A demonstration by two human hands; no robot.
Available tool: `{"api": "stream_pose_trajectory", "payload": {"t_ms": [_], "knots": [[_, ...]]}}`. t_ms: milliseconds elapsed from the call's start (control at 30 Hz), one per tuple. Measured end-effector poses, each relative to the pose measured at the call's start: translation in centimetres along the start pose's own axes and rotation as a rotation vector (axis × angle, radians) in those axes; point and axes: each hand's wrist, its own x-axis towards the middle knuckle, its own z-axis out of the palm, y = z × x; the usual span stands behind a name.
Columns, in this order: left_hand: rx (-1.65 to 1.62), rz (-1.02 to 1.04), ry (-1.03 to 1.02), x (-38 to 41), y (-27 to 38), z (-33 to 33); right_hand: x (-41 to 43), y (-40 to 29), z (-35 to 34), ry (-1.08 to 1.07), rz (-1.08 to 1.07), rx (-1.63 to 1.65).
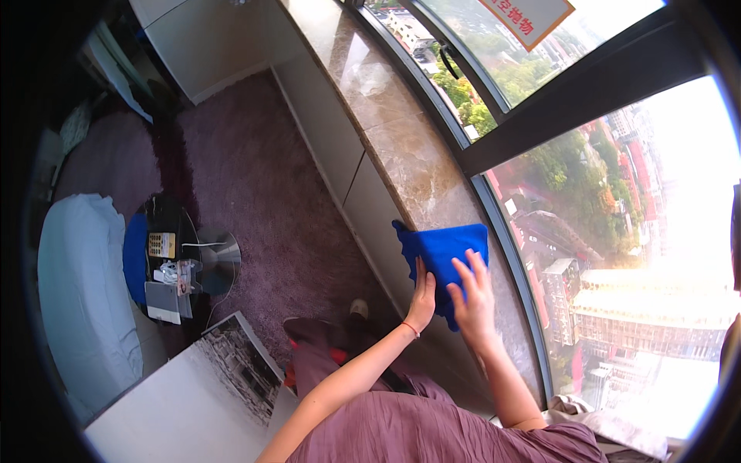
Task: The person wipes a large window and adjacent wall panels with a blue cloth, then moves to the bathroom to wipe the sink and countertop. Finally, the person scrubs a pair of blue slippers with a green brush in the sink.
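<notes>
A blue cloth (448, 246) lies spread over the polished stone windowsill (405, 144), and part of it hangs past the sill's inner edge. My left hand (424, 298), with a thin red band at the wrist, touches the cloth near that edge, fingers extended. Over the cloth's window side is my right hand (474, 295), its fingers spread apart; whether its fingertips press on the cloth I cannot tell. Neither hand grips the cloth visibly.
Beside the sill runs a dark-framed window (509, 249), with a narrow open section and a handle farther up. A round black table (185, 220) holding a cable and small items stands at the left, near a bed (87, 289). A picture panel (191, 382) is at lower left.
</notes>
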Motion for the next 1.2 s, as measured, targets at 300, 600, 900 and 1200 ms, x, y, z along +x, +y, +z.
{"api": "stream_pose_trajectory", "payload": {"t_ms": [300, 600, 900, 1200], "knots": [[-0.834, -0.452, 0.043, -1.8, -1.0, 2.4, 4.3, 2.0, 2.1, -0.201, -0.181, -0.058], [0.089, 0.313, 0.406, 12.3, -2.5, -3.2, 15.5, 0.3, 6.2, -0.26, -0.344, -0.271], [0.035, 0.223, 0.558, 27.3, 3.3, -12.6, 32.0, -4.7, 12.5, -0.118, -0.39, -0.271], [0.091, 0.059, 0.592, 40.5, 10.1, -21.5, 47.0, -10.0, 17.9, -0.039, -0.414, -0.271]]}}
